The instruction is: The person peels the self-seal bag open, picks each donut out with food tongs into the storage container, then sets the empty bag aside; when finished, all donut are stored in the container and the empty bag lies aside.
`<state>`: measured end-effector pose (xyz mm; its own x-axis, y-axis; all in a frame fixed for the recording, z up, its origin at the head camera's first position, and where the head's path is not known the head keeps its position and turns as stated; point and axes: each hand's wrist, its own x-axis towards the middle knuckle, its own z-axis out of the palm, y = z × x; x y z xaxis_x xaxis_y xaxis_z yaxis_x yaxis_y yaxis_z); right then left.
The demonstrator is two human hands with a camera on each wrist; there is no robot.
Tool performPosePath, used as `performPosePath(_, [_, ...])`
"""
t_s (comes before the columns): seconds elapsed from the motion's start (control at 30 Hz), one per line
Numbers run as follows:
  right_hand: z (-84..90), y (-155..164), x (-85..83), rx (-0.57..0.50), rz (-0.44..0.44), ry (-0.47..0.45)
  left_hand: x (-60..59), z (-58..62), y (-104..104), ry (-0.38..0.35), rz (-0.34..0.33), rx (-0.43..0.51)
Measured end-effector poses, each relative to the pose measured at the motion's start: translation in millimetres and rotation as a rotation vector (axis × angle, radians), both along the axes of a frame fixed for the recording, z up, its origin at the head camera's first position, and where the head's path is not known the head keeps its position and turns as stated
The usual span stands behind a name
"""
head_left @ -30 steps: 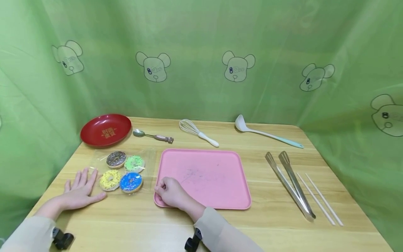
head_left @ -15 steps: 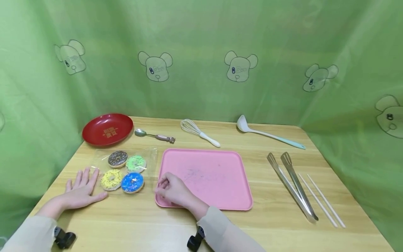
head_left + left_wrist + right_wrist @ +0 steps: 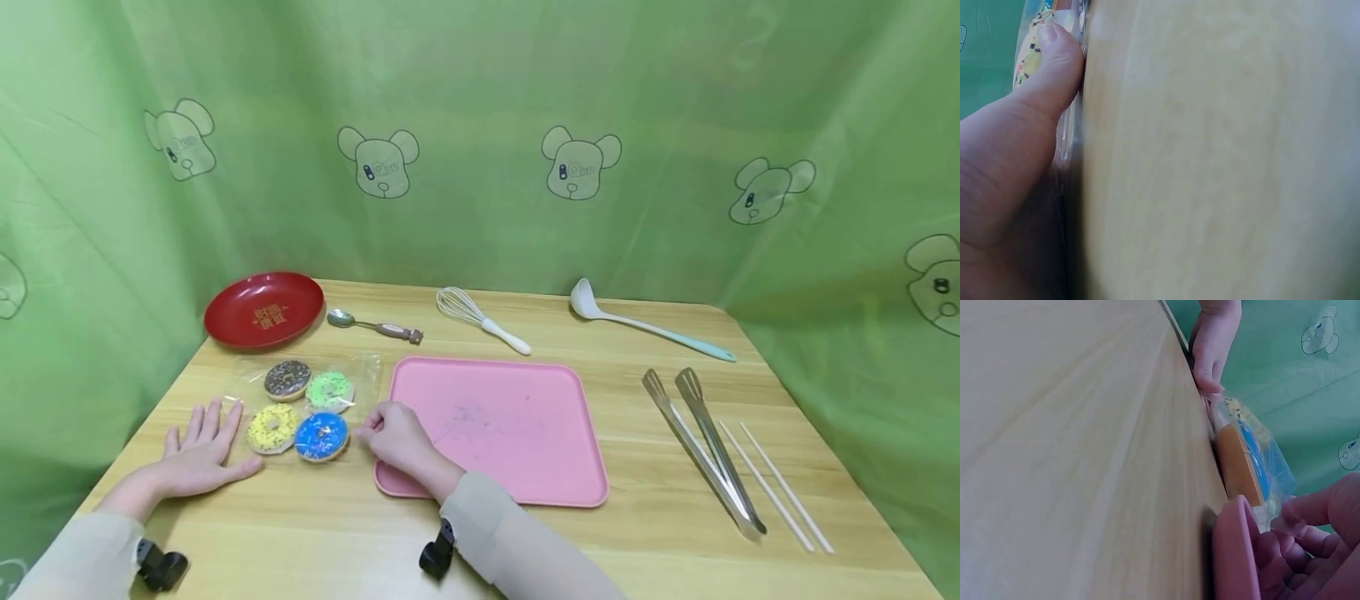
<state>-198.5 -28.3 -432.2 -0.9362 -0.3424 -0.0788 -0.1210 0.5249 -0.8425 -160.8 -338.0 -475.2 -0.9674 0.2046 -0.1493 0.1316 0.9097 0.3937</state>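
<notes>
A clear plastic bag lies on the table, with donut-shaped pieces inside: chocolate brown, green, yellow and blue. My left hand rests flat at the bag's left edge, fingers spread; its thumb lies against the plastic in the left wrist view. At the opposite side, my right hand reaches over the left rim of a pink tray and pinches the bag's right edge between thumb and curled fingers. In the right wrist view, the plastic bag stretches from one hand toward the other.
A red plate and a spoon stand behind the bag. Further right lie a whisk, a ladle, metal tongs and two white chopsticks. A green curtain hangs behind the table.
My right hand has moved left from the tray's left rim onto the bag's right edge, its fingers closing there. My left hand has stayed put; the head view has turned slightly.
</notes>
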Motion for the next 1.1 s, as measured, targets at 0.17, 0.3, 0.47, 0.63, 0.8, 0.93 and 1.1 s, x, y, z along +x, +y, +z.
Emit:
performPosePath(0.17, [-2.5,2,-1.1,-0.049,-0.026,-0.042,-0.1,-1.3,-1,-0.001,0.001,0.005])
performPosePath(0.3, [-2.0,6,-0.2,-0.119,-0.051,-0.102,1.7,-0.4,-1,-0.001,0.006,0.006])
performPosePath(0.47, [-4.1,13,0.6,-0.198,-0.065,-0.154,2.2,-1.1,-2,-0.008,0.017,0.003])
performPosePath(0.63, [-6.5,20,0.4,-0.245,-0.093,-0.199,1.6,3.4,-1,-0.016,0.019,0.014])
performPosePath(0.8, [-7.1,26,-0.8,-0.238,-0.059,-0.198,0.7,5.8,0,-0.014,0.013,0.018])
performPosePath(0.93, [-6.3,28,-6.0,-0.216,-0.021,-0.16,1.4,6.1,1,-0.016,0.007,0.008])
performPosePath(1.1, [-3.0,19,-18.1,-0.216,-0.043,-0.164,3.3,7.1,6,-0.014,0.009,0.015])
